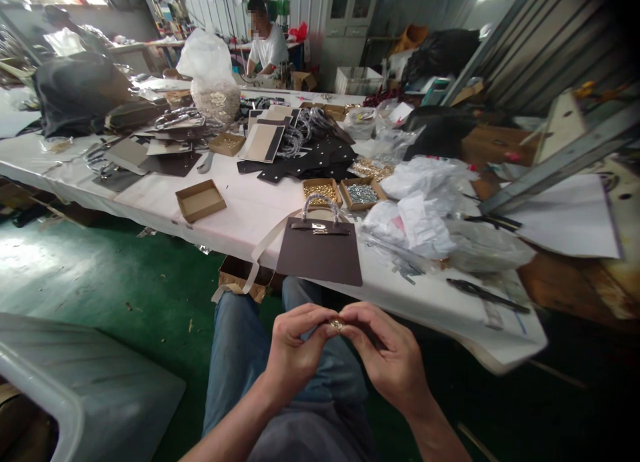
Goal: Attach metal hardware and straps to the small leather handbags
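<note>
Closest to us is our grey shirt (310,432), and past it the jeans (235,342). Our left hand (296,342) and right hand (390,345) meet above the lap, their fingers curled and set narrow. Between them we hold a small, shiny metal piece (337,324), pinched at the fingertips of both; the fingers cover much of it, so we cannot tell its exact shape or whether it is one part or several.

The step in hand, as we judge it, is close fingertip work on this piece, though we cannot tell whether we are turning, fitting or checking it. The next move seems to call for a light, steady pinch, since so small a piece could slip toward the floor (165,302).

The piece lies right at our fingertips, off the table (245,212) and nearer us than its edge. Just beyond both hands, at that edge, lies a dark brown panel (320,259) with a film-wrapped handle (320,197) and a metal clasp (319,229); neither hand touches it. Farther ahead of the hands sit gold-coloured parts (320,191), with silver-coloured parts (363,193) just to their right.
</note>
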